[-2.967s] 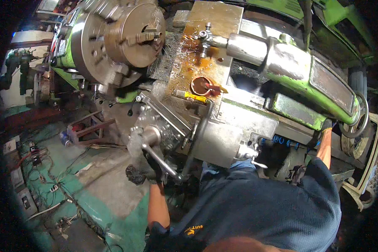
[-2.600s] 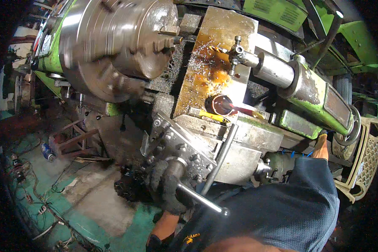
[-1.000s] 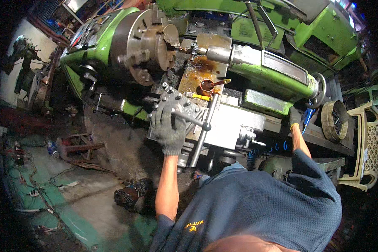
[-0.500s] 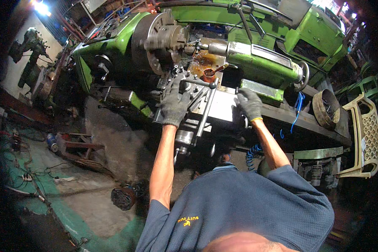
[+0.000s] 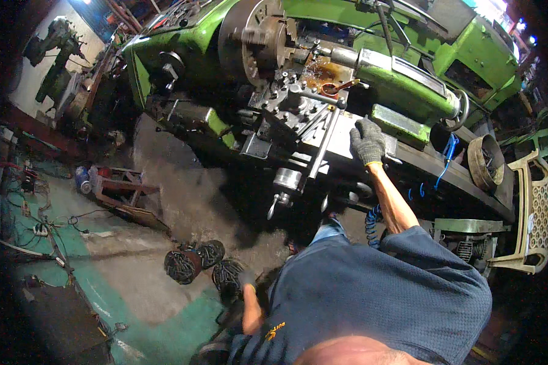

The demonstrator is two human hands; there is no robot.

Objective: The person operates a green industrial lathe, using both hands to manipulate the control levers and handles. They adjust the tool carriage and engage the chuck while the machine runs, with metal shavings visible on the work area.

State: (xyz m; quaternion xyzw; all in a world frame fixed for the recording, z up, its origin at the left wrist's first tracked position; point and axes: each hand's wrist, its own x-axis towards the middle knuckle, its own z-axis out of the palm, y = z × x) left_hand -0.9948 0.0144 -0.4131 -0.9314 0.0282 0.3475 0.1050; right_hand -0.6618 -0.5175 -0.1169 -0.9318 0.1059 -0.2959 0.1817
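Observation:
My right hand (image 5: 368, 143), in a grey knit glove, rests on the pale plate (image 5: 342, 137) of a green lathe's carriage, its fingers laid out along the edge. Down by my left side, my left hand (image 5: 247, 280) in a dark glove is beside a round container of dark rod-like pieces (image 5: 228, 277). Its fingers are dark and blurred, so a hold cannot be made out. On the carriage stands the tool post (image 5: 293, 100) with a long lever (image 5: 323, 98). Behind it are the large chuck (image 5: 256, 42), partly smeared, and an orange-brown cup (image 5: 330, 89) with a handled tool across it.
The green tailstock (image 5: 408, 79) with its handwheel (image 5: 463, 111) lies at the right. A round metal tub (image 5: 484, 162) and a blue air gun (image 5: 450, 146) are on the bench, beside a beige plastic chair (image 5: 530, 213). Cables (image 5: 49, 228) and a metal frame (image 5: 123, 188) lie on the left floor.
My left hand has left the tool post and dropped down to the containers by my left side. My right hand stays at the carriage. The view has shifted, showing more of the floor containers.

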